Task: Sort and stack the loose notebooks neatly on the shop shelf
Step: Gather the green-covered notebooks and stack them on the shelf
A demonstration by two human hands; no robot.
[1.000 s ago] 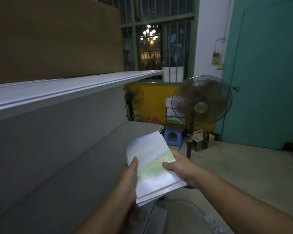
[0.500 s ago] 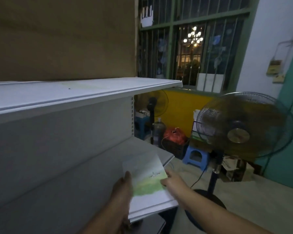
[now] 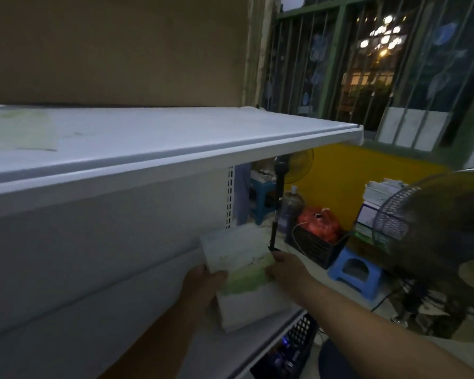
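Over lower shelf (image 3: 244,348), notebook stack (image 3: 241,272) is further in than 1 s ago, so set-down looks close; contact unclear. Left hand (image 3: 203,280) grips the left edge, right hand (image 3: 285,269) pinches the right. Covers flat, matte, white-green. Shelving is smooth white metal. Upper shelf (image 3: 175,132) holds a pale flat notebook (image 3: 19,129), blurred.

White metal shop shelving. On the upper shelf board (image 3: 153,132), a pale green notebook (image 3: 19,131) lies flat at its far left end. Brown cardboard (image 3: 115,50) rises behind that board. A lower shelf board (image 3: 80,337) sits beneath.
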